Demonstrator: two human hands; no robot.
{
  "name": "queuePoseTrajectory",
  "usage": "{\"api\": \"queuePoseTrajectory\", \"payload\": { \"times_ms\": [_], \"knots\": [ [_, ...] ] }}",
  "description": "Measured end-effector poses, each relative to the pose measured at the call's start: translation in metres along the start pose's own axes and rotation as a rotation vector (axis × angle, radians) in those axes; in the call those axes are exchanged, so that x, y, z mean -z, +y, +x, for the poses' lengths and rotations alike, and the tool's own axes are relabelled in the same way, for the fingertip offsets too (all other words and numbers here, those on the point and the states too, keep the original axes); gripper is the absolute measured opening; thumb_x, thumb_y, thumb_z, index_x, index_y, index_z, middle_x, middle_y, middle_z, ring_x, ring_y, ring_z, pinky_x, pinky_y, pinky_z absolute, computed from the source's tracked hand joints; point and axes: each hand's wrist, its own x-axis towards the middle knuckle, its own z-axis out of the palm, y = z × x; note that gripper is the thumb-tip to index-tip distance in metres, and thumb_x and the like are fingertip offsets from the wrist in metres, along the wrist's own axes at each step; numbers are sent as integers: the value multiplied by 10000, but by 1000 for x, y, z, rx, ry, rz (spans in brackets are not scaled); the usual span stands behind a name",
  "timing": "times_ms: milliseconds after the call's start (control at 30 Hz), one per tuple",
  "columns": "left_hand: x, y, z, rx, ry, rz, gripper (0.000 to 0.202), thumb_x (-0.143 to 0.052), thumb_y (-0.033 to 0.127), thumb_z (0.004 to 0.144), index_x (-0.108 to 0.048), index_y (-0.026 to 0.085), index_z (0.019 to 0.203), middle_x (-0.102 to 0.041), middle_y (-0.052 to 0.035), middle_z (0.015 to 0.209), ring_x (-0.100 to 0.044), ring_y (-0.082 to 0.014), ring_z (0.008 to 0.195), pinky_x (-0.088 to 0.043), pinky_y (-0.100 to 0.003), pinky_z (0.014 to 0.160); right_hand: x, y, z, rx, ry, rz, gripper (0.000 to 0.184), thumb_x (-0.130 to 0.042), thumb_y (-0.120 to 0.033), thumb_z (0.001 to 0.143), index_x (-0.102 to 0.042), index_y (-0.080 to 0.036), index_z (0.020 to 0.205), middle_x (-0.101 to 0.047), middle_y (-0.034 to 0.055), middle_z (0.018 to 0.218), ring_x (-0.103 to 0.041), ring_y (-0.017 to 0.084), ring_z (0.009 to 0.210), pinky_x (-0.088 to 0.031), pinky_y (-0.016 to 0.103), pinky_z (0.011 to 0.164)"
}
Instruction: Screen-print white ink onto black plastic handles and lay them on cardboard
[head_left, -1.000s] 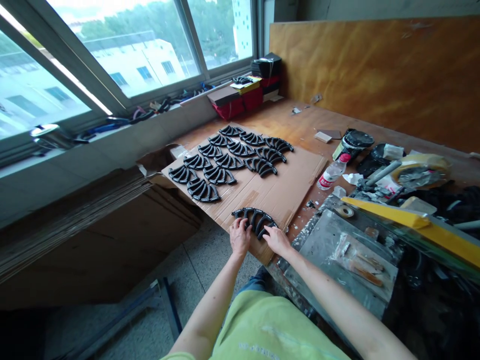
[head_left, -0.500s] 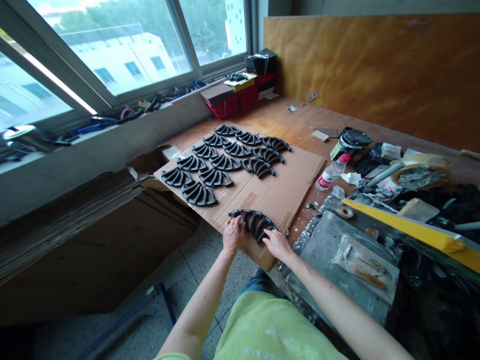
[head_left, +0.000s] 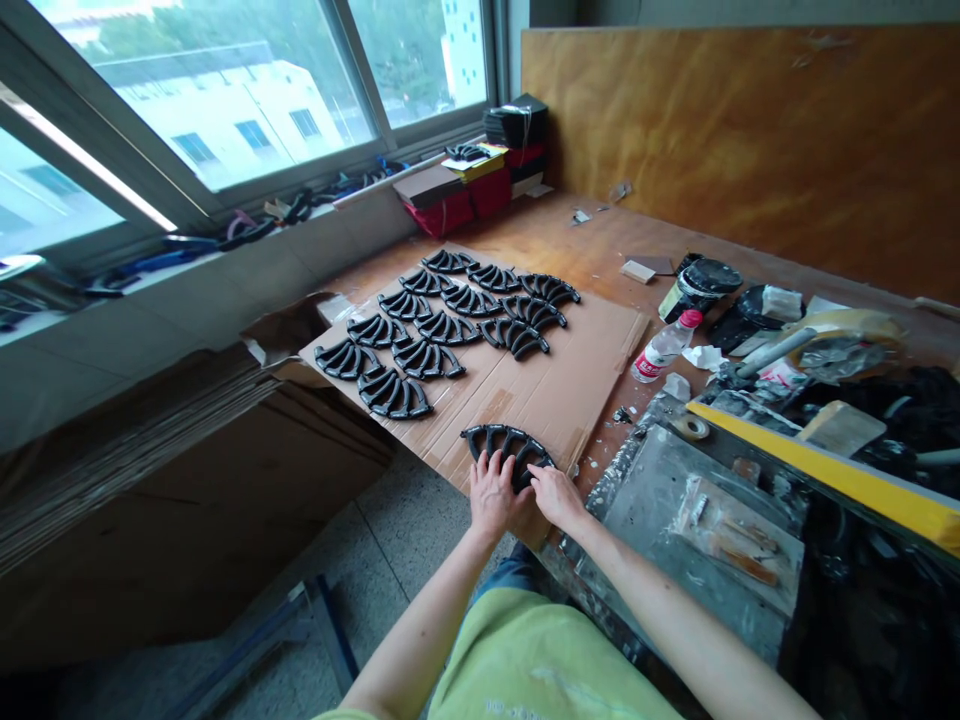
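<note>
A black fan-shaped ribbed part (head_left: 504, 441) lies flat at the near edge of a brown cardboard sheet (head_left: 555, 390). My left hand (head_left: 491, 495) rests on its near side with fingers spread across the ribs. My right hand (head_left: 556, 493) touches the part's right end with fingers laid on it. Several more black fan-shaped parts (head_left: 442, 325) lie in rows on the far half of the cardboard sheet, apart from my hands.
A dirty metal plate (head_left: 660, 500) lies right of my hands, with a yellow bar (head_left: 825, 470) beyond it. A plastic bottle (head_left: 664, 345), a tin (head_left: 697, 285) and tape rolls clutter the right. Red boxes (head_left: 465, 205) stand by the window. Stacked cardboard (head_left: 150, 430) fills the left.
Both hands have drawn closer together over the near black part; my left hand slid rightward onto its ribs. The part has turned slightly and lies flatter on the cardboard.
</note>
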Motion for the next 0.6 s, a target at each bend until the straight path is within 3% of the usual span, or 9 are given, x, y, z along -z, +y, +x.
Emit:
{"api": "queuePoseTrajectory", "payload": {
  "times_ms": [133, 233, 400, 500, 600],
  "knots": [
    [-7, 3, 6, 33, -9, 14, 519, -693, 367, 681, -628, 172, 1157, -532, -178, 1279, -342, -401, 1294, -290, -570, 1057, -1, -7, 1, -53, 29, 17, 423, -425, -215, 903, -561, -111, 1289, -642, 155, 1175, -592, 221, 1111, -402, 296, 984],
    [-1, -9, 29, -46, -15, -1, 504, -712, 350, 655, -645, 197, 1131, -543, -156, 1263, -348, -382, 1294, -301, -544, 1067, -2, -14, 9, -86, 68, 51, 453, -454, -248, 893, -532, -92, 1311, -627, 170, 1195, -582, 225, 1127, -408, 297, 980],
    [19, -30, 111, -203, -15, 14, 491, -730, 394, 653, -662, 192, 1095, -580, -146, 1193, -432, -338, 1231, -309, -490, 1080, 15, -31, 61, -106, 181, 88, 521, -482, -257, 883, -449, -85, 1373, -579, 170, 1264, -559, 222, 1158, -408, 284, 981],
    [25, -41, 160, -207, -22, 45, 473, -708, 405, 683, -662, 166, 1089, -597, -148, 1166, -477, -306, 1180, -328, -438, 1070, 32, -40, 105, -117, 188, 91, 541, -509, -279, 874, -445, -78, 1372, -565, 184, 1279, -544, 230, 1180, -395, 289, 999],
    [24, -53, 189, -168, -10, 74, 480, -700, 420, 688, -660, 149, 1082, -601, -154, 1161, -481, -296, 1171, -346, -417, 1047, 41, -45, 139, -102, 135, 118, 595, -543, -281, 855, -411, -53, 1389, -528, 197, 1323, -500, 231, 1233, -372, 287, 1028]
  ]
}}
